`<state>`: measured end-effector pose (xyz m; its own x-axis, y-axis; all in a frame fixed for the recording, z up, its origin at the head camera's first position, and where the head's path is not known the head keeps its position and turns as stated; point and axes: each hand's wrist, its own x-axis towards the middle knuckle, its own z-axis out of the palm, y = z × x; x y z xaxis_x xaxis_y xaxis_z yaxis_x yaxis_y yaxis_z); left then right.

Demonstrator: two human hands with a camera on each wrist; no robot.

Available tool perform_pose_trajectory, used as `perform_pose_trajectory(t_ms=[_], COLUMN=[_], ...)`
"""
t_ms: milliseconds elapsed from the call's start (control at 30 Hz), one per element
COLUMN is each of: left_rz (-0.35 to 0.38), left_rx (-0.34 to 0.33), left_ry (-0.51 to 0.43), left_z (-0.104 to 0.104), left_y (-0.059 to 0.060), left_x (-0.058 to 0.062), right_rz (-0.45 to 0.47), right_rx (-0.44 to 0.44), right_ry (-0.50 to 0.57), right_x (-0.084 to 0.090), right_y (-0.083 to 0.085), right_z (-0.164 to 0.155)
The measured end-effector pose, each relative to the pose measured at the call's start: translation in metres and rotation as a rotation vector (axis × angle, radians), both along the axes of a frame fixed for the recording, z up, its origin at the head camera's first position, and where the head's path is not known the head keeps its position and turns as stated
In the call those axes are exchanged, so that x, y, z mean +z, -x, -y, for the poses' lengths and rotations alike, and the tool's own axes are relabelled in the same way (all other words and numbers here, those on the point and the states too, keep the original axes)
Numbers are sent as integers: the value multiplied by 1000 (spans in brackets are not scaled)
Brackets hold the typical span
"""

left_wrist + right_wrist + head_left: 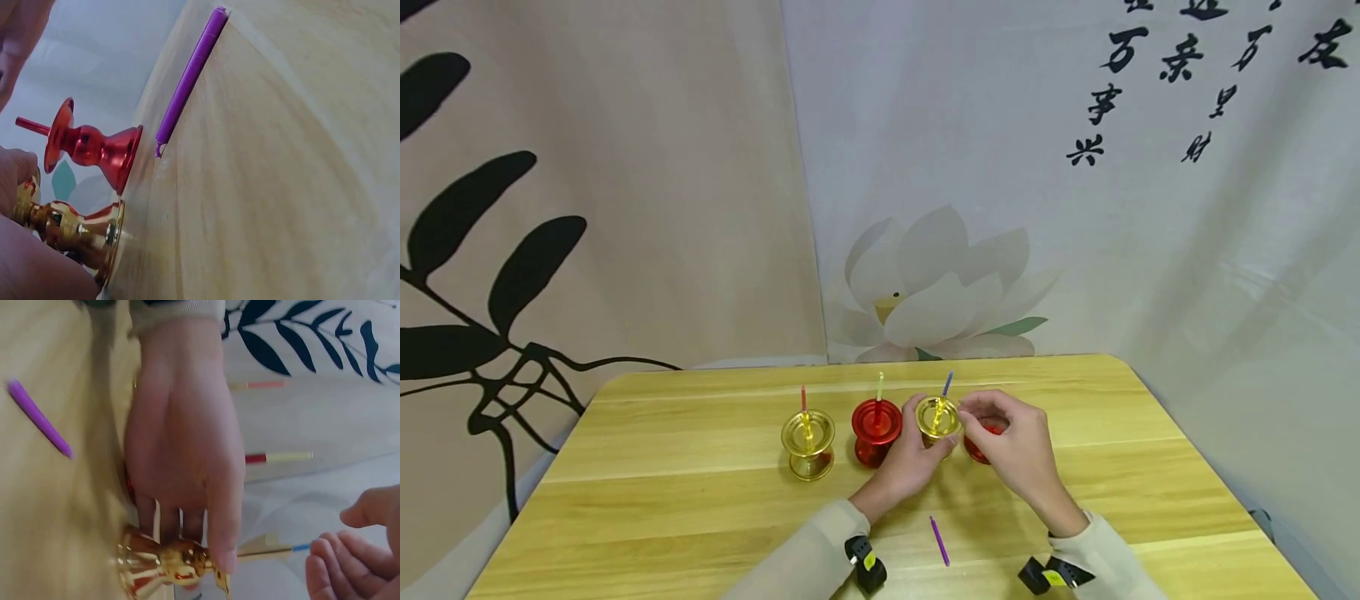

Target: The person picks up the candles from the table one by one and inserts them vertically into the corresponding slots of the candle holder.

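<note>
1. Head view: nearest the camera, a loose thin purple wax candle [939, 540] lies flat on the pale wooden table [685, 500] between the two sleeves, its long axis running roughly away from the person
2. Beyond it, the left hand [910, 460] curls its fingers round the stem of a shiny gold metal candle holder [937, 419], which stands upright in the row and carries a slim candle with a blue tip, leaning slightly right
3. The right hand [1011, 446] hovers just right of that holder with fingers loosely bent, apparently holding nothing; a red holder [981, 450] is half hidden beneath it
4. Further left stand a red metal candle holder [876, 429] and a second gold holder [808, 442], each with an upright candle
5. Left wrist view: the gold holder's flared base sits flat on the wood
6. Right wrist view: fingers wrap its narrow waist
7. Judgement: the holder looks rigid, light and slippery, best gripped at the waist; the candle seems brittle and should be pinched low
</note>
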<state>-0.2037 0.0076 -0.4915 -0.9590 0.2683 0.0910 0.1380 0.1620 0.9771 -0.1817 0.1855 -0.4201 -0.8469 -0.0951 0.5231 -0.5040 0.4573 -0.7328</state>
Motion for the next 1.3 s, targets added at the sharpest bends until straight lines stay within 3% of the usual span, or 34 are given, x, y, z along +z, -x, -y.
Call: perform_pose_trajectory(t_ms=[233, 367, 500, 800, 1300], left_rz=[-9, 5, 9, 3, 13], left_rx=[47, 64, 79, 96, 39], left_ry=[49, 56, 60, 62, 104], left_z=[-2, -3, -4, -5, 8], left_y=[0, -1, -3, -8, -34], left_x=[0, 0, 0, -1, 10], right_rz=[80, 203, 322, 308, 357], right_rx=[162, 264, 296, 297, 341], right_ry=[-131, -237, -317, -423, -393], right_x=[-23, -42, -53, -62, -57], right_y=[-32, -46, -53, -58, -60], right_z=[-6, -8, -8, 2, -11])
